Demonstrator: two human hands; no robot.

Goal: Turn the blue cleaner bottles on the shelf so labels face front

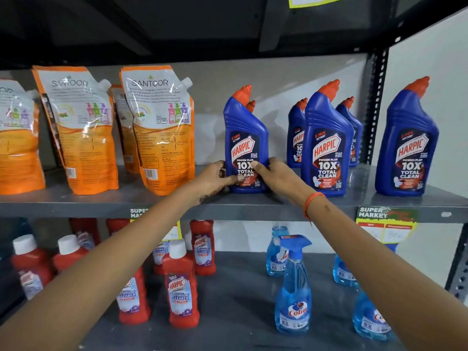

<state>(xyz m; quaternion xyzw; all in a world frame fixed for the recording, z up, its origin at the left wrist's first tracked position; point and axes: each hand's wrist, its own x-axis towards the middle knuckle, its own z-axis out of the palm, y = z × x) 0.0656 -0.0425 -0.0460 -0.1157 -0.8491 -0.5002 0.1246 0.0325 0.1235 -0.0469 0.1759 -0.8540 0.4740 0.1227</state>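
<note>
Several blue cleaner bottles with orange caps stand on the grey shelf [101, 206]. The leftmost blue bottle [244, 127] stands upright with its label facing front, and both hands clasp its lower part. My left hand [215, 177] grips its left side, my right hand [276, 173] its right side with the thumb on the label. Another orange cap shows right behind this bottle. A second front bottle [326, 138] and a third one [409, 138] at the right also show their labels. Two more bottles [296, 133] stand behind the second one, partly hidden.
Orange refill pouches [157, 127] stand left of the blue bottles on the same shelf. On the shelf below are red cleaner bottles [181, 290] and light blue spray bottles [293, 287]. A perforated upright post [374, 102] stands behind the bottles. Price tags [385, 224] hang on the shelf edge.
</note>
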